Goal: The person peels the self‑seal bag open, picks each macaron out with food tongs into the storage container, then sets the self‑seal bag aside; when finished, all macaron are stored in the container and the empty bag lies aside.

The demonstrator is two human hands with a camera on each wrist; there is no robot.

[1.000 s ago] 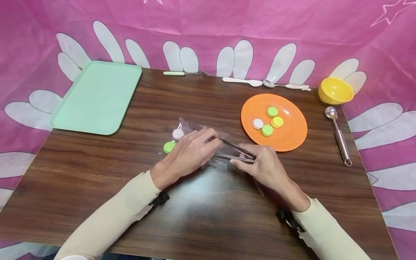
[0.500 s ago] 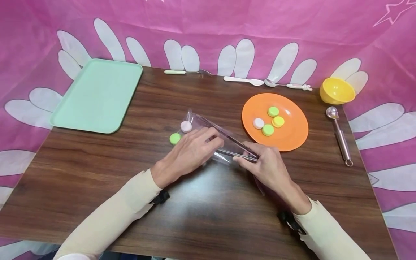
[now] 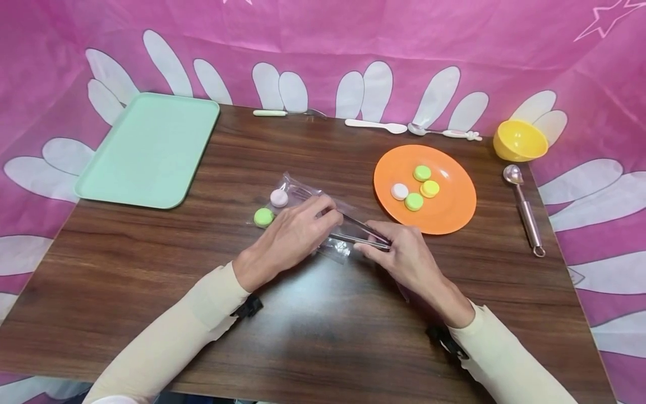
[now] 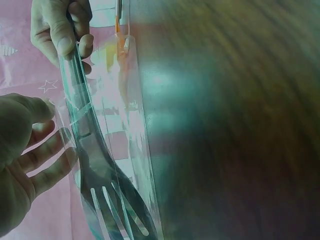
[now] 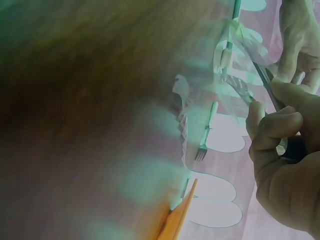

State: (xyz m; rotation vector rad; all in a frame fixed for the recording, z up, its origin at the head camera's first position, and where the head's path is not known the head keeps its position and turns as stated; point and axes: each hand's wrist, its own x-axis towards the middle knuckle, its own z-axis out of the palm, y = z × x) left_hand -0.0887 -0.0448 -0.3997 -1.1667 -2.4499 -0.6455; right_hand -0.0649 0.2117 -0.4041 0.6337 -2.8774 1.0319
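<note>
My right hand [image 3: 416, 259] grips the handle end of a pair of metal tongs [image 3: 348, 238], whose two arms are spread apart. A clear plastic bag [image 4: 135, 95] surrounds the tongs, and their slotted head shows through it in the left wrist view. Beside the tongs, my left hand [image 3: 290, 235] pinches the bag with its thumb and fingers. At the bag's far left end are a pale pink macaron [image 3: 279, 197] and a green macaron [image 3: 263, 217]; I cannot tell whether they lie inside the plastic.
An orange plate [image 3: 454, 210] bears several macarons to the right. A mint tray [image 3: 146, 151] lies at left. Along the back are a fork [image 3: 272, 113], a white spoon [image 3: 373, 125] and another spoon [image 3: 444, 133]. A yellow bowl [image 3: 520, 143] and an ice cream scoop [image 3: 527, 219] stand far right.
The bag's left end and the two macarons shifted up and right, then back left. My hands keep their holds, with the tongs moving only slightly.
</note>
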